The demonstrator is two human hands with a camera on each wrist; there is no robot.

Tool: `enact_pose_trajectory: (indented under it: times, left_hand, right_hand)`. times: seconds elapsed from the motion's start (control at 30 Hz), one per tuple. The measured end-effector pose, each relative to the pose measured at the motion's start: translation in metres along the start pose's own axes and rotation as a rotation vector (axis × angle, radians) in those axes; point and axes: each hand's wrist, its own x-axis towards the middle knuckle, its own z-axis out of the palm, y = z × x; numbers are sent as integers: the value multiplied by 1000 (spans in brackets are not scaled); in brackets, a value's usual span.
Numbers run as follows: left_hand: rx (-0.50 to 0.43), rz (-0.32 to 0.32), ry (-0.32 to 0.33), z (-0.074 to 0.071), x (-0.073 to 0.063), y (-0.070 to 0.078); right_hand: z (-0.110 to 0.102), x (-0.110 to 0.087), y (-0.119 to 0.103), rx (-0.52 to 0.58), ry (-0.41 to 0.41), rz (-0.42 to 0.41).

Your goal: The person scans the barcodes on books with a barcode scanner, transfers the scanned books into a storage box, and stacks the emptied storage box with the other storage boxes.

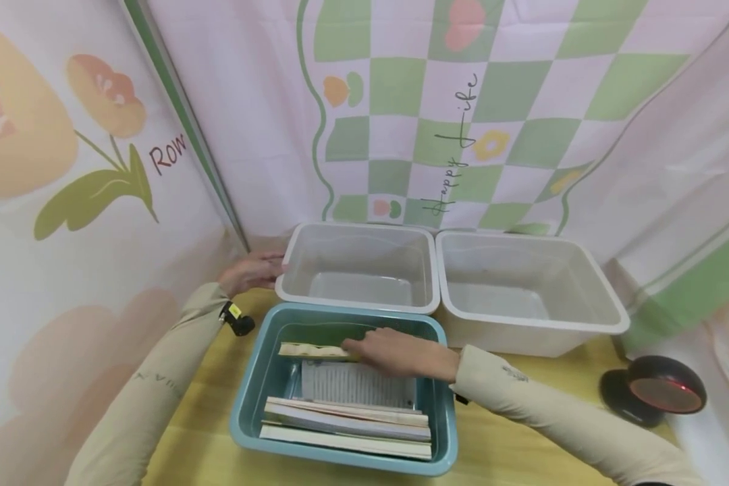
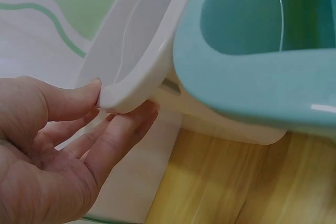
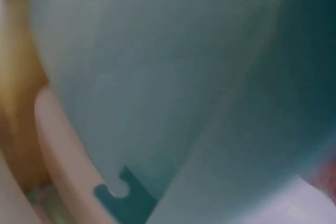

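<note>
My left hand [image 1: 254,272] is at the left end of the left white bin [image 1: 358,307]. In the left wrist view, the thumb and fingers of that hand [image 2: 58,145] pinch the corner of the bin's rim [image 2: 136,85]. My right hand [image 1: 395,352] reaches into the teal bin [image 1: 243,412] and grips a book [image 1: 310,349] standing near its far wall, page edges up; the fingers behind it are hidden. Several more books [image 1: 346,428] stand on edge in the near part of that bin. Between them lies a printed sheet or cover [image 1: 358,383].
A second white bin [image 1: 534,324] stands right of the first, both against the patterned curtain [image 1: 401,135]. A black round device with a red light [image 1: 662,391] sits at the right on the wood-patterned table [image 1: 200,432]. The right wrist view is blurred, mostly a teal surface [image 3: 157,77].
</note>
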Motion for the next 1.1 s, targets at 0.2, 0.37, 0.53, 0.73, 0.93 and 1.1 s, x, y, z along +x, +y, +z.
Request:
enact_pose_trajectory:
  times: [0.2,0.37,0.53,0.73,0.93,1.1]
  left_hand:
    - [-7,-5,-2,1,0,0]
    - [31,8,4,2,1,-1]
    - [28,23,-17,1,-1,0]
    - [66,7,-10,1,-1,1]
    - [121,9,-31,2,-1,2]
    - [52,108,-108,0,-1,-1]
  right_hand:
    - [-8,-24,-19,236,-25,-65]
    - [-20,-42,-47,311,48,-78]
    - [-23,-54,-67,300,97,-88]
    - [-29,-60,-77,280,174,-8]
    - [-44,-67,-82,150,236,41]
    - [-60,-74,-83,152,260,62]
